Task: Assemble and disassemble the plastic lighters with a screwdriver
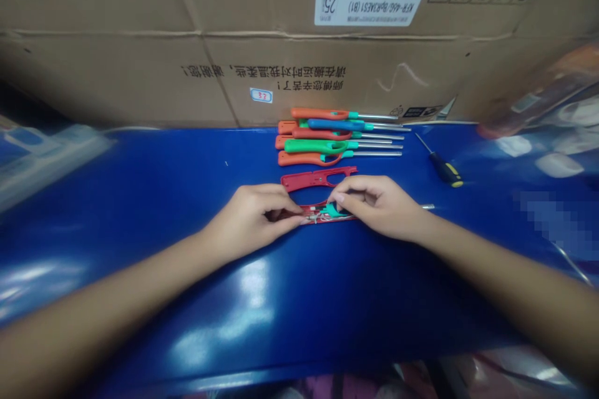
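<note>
An opened red gas lighter (321,219) lies on the blue table with its inner parts and thin wires showing. My left hand (255,215) is closed, thumb and fingers pinching at the lighter's left end. At its right part my right hand (381,202) pinches near the teal trigger (334,209), partly covering it. The metal tube tip (428,206) pokes out beyond my right hand. Just behind both hands rests the loose red half shell (309,181), with its trigger loop to the right.
Several assembled lighters (322,146) in orange, green and blue are stacked behind the shell. A black and yellow screwdriver (444,168) lies to their right. A big cardboard box (140,81) walls off the back. Clear plastic (56,159) stands at left; white pieces (559,165) sit at right.
</note>
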Demonstrator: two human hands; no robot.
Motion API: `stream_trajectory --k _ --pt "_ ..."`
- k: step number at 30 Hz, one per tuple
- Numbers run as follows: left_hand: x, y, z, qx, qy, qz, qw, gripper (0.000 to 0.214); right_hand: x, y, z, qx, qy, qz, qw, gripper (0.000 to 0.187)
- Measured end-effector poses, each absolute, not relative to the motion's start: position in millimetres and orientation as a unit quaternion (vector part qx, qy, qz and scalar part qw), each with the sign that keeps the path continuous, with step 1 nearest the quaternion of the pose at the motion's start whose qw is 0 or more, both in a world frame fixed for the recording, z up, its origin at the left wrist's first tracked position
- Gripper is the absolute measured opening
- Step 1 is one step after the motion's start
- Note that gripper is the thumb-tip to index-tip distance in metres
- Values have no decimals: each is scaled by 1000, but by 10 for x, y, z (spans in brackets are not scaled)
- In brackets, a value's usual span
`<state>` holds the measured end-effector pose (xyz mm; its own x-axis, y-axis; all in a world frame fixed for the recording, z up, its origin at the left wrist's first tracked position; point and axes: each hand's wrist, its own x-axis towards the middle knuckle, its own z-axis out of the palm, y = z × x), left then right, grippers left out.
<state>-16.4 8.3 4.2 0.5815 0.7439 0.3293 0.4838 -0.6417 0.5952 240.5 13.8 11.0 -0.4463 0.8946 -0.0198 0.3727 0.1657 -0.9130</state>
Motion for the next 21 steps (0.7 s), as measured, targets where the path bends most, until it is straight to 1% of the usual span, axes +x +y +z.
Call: stream_trajectory --k 3,10,16,21 --pt "-196 92 74 867 350 275 225 16 2413 144 100 -450 -721 450 275 27" --pt "-296 226 145 883 294 219 292 24 2451 181 81 -447 -712 467 275 27" --pt "-302 278 133 869 306 235 310 18 2445 169 86 -449 -713 464 274 27" --pt "-307 286 157 861 330 218 320 19 2437 182 63 -447 -721 452 275 27"
